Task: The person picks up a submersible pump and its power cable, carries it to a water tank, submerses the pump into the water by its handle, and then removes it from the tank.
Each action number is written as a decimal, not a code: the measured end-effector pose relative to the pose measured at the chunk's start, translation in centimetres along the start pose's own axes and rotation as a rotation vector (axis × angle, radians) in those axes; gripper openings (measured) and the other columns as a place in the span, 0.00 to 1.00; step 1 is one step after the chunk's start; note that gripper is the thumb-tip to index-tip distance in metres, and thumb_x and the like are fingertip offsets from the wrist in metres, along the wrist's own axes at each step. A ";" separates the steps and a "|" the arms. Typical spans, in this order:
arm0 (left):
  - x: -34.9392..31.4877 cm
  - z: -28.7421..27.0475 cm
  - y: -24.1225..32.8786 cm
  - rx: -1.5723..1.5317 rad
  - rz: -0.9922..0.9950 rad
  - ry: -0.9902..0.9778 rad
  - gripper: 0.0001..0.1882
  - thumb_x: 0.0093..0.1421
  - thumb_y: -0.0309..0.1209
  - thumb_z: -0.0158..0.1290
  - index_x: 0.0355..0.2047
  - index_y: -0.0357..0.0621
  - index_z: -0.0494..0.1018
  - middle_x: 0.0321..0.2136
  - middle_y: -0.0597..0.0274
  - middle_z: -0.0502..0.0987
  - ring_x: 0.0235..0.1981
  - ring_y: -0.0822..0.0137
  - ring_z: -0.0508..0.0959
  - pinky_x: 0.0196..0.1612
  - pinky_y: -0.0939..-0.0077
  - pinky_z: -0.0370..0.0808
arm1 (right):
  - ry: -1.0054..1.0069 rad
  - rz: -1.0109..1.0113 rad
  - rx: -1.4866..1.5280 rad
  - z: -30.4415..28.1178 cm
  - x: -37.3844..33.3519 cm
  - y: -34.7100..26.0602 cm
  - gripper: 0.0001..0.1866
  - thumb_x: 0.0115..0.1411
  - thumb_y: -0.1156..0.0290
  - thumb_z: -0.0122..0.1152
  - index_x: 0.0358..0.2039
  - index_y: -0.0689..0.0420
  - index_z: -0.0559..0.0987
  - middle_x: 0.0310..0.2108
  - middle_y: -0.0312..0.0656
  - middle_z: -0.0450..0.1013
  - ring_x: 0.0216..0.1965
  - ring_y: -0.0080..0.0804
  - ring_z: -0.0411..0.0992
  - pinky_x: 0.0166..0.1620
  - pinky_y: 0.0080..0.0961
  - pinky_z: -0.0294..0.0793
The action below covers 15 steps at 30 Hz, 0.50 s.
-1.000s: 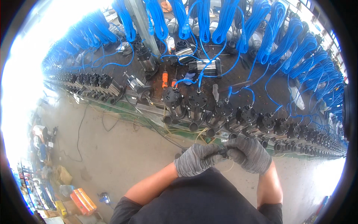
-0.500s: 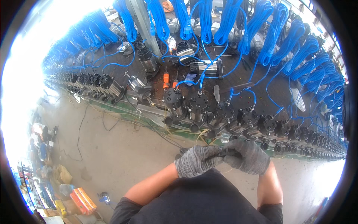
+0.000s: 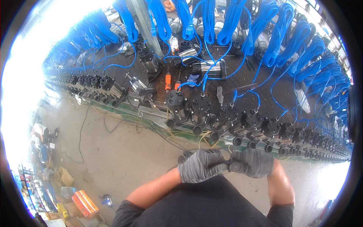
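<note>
Down below spreads the grey floor (image 3: 113,151), and across it runs a long dark desk (image 3: 264,99), bending away on both sides. Above the desk hangs a whole line of blue cable bundles (image 3: 208,22), some with loose ends trailing over the top, and a grey post (image 3: 145,27) stands among them towards the left. I see the person's dark shirt (image 3: 200,206) at the bottom, well apart from the orange box (image 3: 85,203) on the floor at lower left. Black-capped metal pumps (image 3: 200,104) crowd the near edge side by side, while another pump (image 3: 209,68) lies on its side farther in. Both hands wear grey knit gloves and meet just in front of the shirt, short of the desk: the left hand (image 3: 202,165) is curled with its fingers pinching, and the right hand (image 3: 251,163) is closed the same way, facing it. On the desk are a white can (image 3: 174,45), two orange handles (image 3: 168,81) and a bluish rag (image 3: 193,79). Smallest of all, a dark piece (image 3: 228,163) sits between the two sets of fingertips, mostly covered, so I cannot tell its shape.
</note>
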<state>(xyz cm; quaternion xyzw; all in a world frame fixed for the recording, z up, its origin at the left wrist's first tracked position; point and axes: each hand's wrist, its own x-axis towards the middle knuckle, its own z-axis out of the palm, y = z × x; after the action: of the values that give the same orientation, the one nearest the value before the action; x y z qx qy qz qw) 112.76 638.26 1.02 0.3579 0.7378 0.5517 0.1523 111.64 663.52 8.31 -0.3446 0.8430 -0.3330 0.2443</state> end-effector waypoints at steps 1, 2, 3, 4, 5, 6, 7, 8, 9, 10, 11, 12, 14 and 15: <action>0.0 0.2 0.2 -0.039 0.032 0.051 0.12 0.65 0.35 0.60 0.42 0.39 0.78 0.33 0.51 0.76 0.35 0.46 0.78 0.39 0.59 0.75 | -0.041 0.049 0.012 0.2 0.0 0.0 0.21 0.68 0.50 0.59 0.42 0.57 0.79 0.33 0.48 0.78 0.35 0.51 0.79 0.38 0.44 0.76; 0.0 0.3 0.3 -0.078 0.063 0.102 0.12 0.65 0.35 0.59 0.41 0.39 0.78 0.29 0.49 0.75 0.32 0.45 0.77 0.35 0.57 0.74 | -0.083 0.098 0.025 0.4 0.1 0.0 0.21 0.68 0.49 0.58 0.41 0.57 0.78 0.33 0.49 0.78 0.36 0.53 0.78 0.38 0.46 0.76; -0.1 0.3 0.2 -0.081 0.058 0.104 0.12 0.65 0.35 0.59 0.41 0.39 0.78 0.29 0.49 0.75 0.32 0.45 0.77 0.35 0.57 0.74 | -0.088 0.098 0.028 0.4 0.2 -0.2 0.21 0.68 0.49 0.58 0.41 0.57 0.78 0.33 0.49 0.78 0.36 0.53 0.78 0.38 0.46 0.76; 0.0 0.1 0.3 -0.078 0.030 0.050 0.12 0.65 0.35 0.59 0.42 0.39 0.78 0.30 0.49 0.75 0.33 0.45 0.78 0.36 0.57 0.74 | -0.065 0.062 -0.024 0.2 0.2 -0.6 0.22 0.68 0.48 0.57 0.40 0.57 0.78 0.33 0.51 0.78 0.37 0.55 0.78 0.38 0.47 0.75; 0.0 0.0 0.4 -0.076 0.002 -0.004 0.12 0.66 0.35 0.59 0.42 0.39 0.78 0.31 0.49 0.76 0.34 0.46 0.78 0.36 0.58 0.74 | -0.043 0.026 -0.075 0.1 0.2 -0.9 0.22 0.68 0.47 0.56 0.39 0.57 0.78 0.33 0.52 0.78 0.37 0.56 0.78 0.37 0.48 0.75; -0.1 0.0 0.6 -0.075 -0.002 -0.002 0.12 0.66 0.35 0.59 0.42 0.39 0.78 0.31 0.49 0.76 0.34 0.46 0.78 0.36 0.58 0.74 | -0.045 0.023 -0.073 0.2 0.1 -0.7 0.22 0.68 0.47 0.56 0.39 0.57 0.78 0.33 0.52 0.78 0.37 0.56 0.78 0.37 0.48 0.75; 0.0 -0.1 0.9 -0.063 -0.024 -0.008 0.12 0.67 0.35 0.58 0.43 0.40 0.77 0.33 0.50 0.78 0.36 0.48 0.80 0.38 0.60 0.76 | -0.068 0.059 -0.060 0.3 0.1 -0.4 0.22 0.67 0.48 0.58 0.39 0.57 0.78 0.32 0.52 0.78 0.36 0.56 0.78 0.37 0.47 0.75; 0.0 -0.2 0.9 -0.050 -0.047 -0.014 0.11 0.68 0.35 0.57 0.45 0.41 0.77 0.36 0.52 0.79 0.37 0.49 0.81 0.40 0.62 0.77 | -0.091 0.095 -0.047 0.4 0.1 0.0 0.21 0.67 0.48 0.60 0.39 0.57 0.78 0.32 0.52 0.77 0.35 0.56 0.78 0.36 0.47 0.75; 0.0 0.0 0.8 -0.048 -0.055 -0.010 0.11 0.68 0.35 0.57 0.45 0.41 0.77 0.36 0.52 0.79 0.37 0.49 0.81 0.40 0.62 0.77 | -0.096 0.088 -0.043 0.4 0.1 0.3 0.21 0.67 0.48 0.60 0.39 0.57 0.78 0.32 0.52 0.77 0.35 0.56 0.78 0.36 0.47 0.75; 0.2 0.3 0.6 -0.095 -0.094 0.001 0.11 0.68 0.35 0.56 0.44 0.41 0.77 0.36 0.51 0.80 0.37 0.50 0.81 0.39 0.62 0.77 | -0.072 0.084 0.016 0.3 0.1 0.5 0.21 0.65 0.49 0.62 0.39 0.58 0.77 0.31 0.51 0.78 0.35 0.55 0.78 0.36 0.46 0.76; 0.4 0.5 0.4 -0.141 -0.135 0.013 0.11 0.68 0.35 0.56 0.44 0.41 0.77 0.36 0.51 0.80 0.37 0.50 0.82 0.39 0.63 0.77 | -0.049 0.079 0.076 0.3 0.1 0.7 0.21 0.64 0.50 0.65 0.40 0.58 0.77 0.31 0.51 0.78 0.35 0.54 0.78 0.36 0.44 0.76; 0.5 0.6 0.3 -0.140 -0.141 0.012 0.11 0.68 0.35 0.56 0.44 0.41 0.77 0.36 0.51 0.80 0.37 0.50 0.82 0.39 0.63 0.77 | -0.050 0.076 0.082 0.5 0.3 0.8 0.21 0.64 0.50 0.65 0.40 0.58 0.77 0.31 0.51 0.78 0.35 0.54 0.78 0.36 0.44 0.76; 0.7 0.8 -0.1 -0.074 -0.273 -0.013 0.11 0.69 0.35 0.56 0.45 0.40 0.75 0.36 0.52 0.79 0.36 0.51 0.81 0.40 0.64 0.77 | 0.020 0.091 0.147 1.4 0.5 0.9 0.20 0.62 0.53 0.68 0.41 0.58 0.77 0.32 0.50 0.79 0.35 0.52 0.79 0.37 0.41 0.78; 0.7 1.0 -0.4 -0.073 -0.283 -0.017 0.11 0.69 0.35 0.56 0.45 0.40 0.75 0.36 0.52 0.79 0.36 0.51 0.81 0.40 0.64 0.77 | 0.019 0.089 0.157 1.8 0.7 0.8 0.20 0.62 0.53 0.68 0.41 0.58 0.77 0.32 0.50 0.79 0.35 0.52 0.79 0.37 0.41 0.78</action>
<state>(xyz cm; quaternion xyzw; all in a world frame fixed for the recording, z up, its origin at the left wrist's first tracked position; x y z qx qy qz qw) 112.79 639.37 0.44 0.2490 0.7589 0.5484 0.2476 111.97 662.70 6.46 -0.2833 0.8311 -0.3900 0.2771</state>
